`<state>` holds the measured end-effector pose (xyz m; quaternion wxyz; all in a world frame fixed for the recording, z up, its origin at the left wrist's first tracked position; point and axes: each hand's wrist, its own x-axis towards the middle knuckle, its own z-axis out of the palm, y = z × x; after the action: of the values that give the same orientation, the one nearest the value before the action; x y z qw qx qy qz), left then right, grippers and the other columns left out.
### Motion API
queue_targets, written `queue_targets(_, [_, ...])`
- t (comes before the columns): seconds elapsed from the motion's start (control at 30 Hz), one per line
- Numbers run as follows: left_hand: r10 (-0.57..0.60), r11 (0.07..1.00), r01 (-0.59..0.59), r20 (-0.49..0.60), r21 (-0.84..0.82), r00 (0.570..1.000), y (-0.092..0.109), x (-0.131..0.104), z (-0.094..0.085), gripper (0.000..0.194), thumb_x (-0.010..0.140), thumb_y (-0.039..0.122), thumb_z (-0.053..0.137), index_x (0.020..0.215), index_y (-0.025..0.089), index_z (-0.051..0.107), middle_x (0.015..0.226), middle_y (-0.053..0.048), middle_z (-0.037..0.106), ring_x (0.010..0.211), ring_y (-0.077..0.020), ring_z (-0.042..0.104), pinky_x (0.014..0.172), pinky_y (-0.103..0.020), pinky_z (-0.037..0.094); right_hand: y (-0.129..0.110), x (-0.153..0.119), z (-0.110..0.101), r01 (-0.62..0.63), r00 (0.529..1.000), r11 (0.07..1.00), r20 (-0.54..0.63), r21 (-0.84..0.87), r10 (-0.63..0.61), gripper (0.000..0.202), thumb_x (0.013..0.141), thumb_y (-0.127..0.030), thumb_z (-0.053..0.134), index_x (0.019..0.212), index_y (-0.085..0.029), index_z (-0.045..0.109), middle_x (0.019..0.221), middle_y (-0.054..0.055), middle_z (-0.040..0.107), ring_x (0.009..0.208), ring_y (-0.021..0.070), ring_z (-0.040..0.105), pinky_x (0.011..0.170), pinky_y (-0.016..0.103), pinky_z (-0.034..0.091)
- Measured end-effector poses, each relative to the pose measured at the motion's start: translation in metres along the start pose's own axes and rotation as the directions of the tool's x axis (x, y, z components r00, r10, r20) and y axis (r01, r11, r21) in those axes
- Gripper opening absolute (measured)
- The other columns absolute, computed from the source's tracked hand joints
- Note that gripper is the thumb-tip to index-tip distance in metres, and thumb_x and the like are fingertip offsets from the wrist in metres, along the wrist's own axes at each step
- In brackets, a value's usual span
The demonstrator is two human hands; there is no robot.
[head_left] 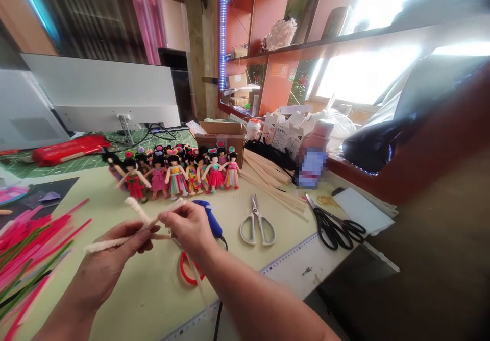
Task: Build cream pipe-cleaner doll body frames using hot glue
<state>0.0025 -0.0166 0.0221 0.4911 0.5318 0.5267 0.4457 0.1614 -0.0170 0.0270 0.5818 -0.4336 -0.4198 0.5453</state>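
Note:
Cream-coloured fuzzy pipe cleaners (138,209), bent and joined into a branching shape, are held between my two hands over the table. My left hand (124,244) pinches them near the joint, one thick end sticking out to the left and another pointing up. With thumb and fingertips, my right hand (191,228) grips them from the other side. A thin pale strand hangs below my right hand. Just behind that hand lies a blue corded tool (210,217), partly covered by it. Red-handled scissors (187,269) lie under my right wrist, mostly hidden.
Several small pipe-cleaner dolls (176,175) stand before a cardboard box (222,139). White-handled scissors (257,223) and black-handled scissors (337,226) lie to the right. Pink and green pipe cleaners (34,249) spread at left. A ruler (291,257) runs along the table's front edge.

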Motion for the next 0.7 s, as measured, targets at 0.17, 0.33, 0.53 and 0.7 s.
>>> queue_targets(0.17, [0.339,0.908,-0.295,-0.109,0.296,0.935,0.007,-0.014,0.005,0.027,0.069,0.048,0.073,0.09,0.031,0.074,0.095,-0.002,0.07,0.094,-0.0268,0.062,0.082,-0.033,0.051,0.002,0.002,-0.001,-0.122,0.992,0.991,0.015,0.06,0.122,0.023,0.067,-0.036,0.071,0.06,-0.019,0.057,0.043,-0.006,0.048,0.037,0.0078,0.039,0.038,0.022,0.027])
queue_targets(0.33, [0.617,0.688,-0.534,-0.009,0.49,0.787,0.012,-0.025,0.009,0.022,0.083,0.041,0.059,0.097,0.031,0.072,0.107,-0.004,0.069,0.103,-0.0287,0.061,0.099,-0.043,0.043,0.007,0.003,0.0,-0.154,0.988,0.979,0.046,0.133,0.149,0.02,0.063,-0.033,0.071,0.063,-0.018,0.059,0.047,-0.006,0.051,0.037,0.0066,0.039,0.038,0.021,0.027])
queue_targets(0.53, [0.575,0.676,-0.424,-0.072,0.603,0.815,-0.002,-0.008,-0.001,0.042,0.082,0.048,0.058,0.12,0.03,0.059,0.126,-0.007,0.06,0.115,-0.0313,0.055,0.102,-0.051,0.041,0.001,0.0,0.0,-0.09,0.995,0.96,0.064,0.267,0.075,0.015,0.062,-0.026,0.068,0.061,-0.017,0.057,0.046,-0.006,0.048,0.04,0.0059,0.037,0.042,0.021,0.027])
queue_targets(0.7, [0.134,0.962,-0.083,-0.186,0.262,0.973,-0.011,0.016,-0.014,0.073,0.068,0.058,0.067,0.131,0.025,0.051,0.124,-0.01,0.062,0.106,-0.032,0.061,0.085,-0.047,0.052,-0.001,0.002,-0.003,0.015,0.999,0.958,0.044,0.288,-0.029,0.016,0.066,-0.028,0.069,0.065,-0.019,0.056,0.047,-0.007,0.047,0.041,0.0061,0.036,0.042,0.021,0.025])
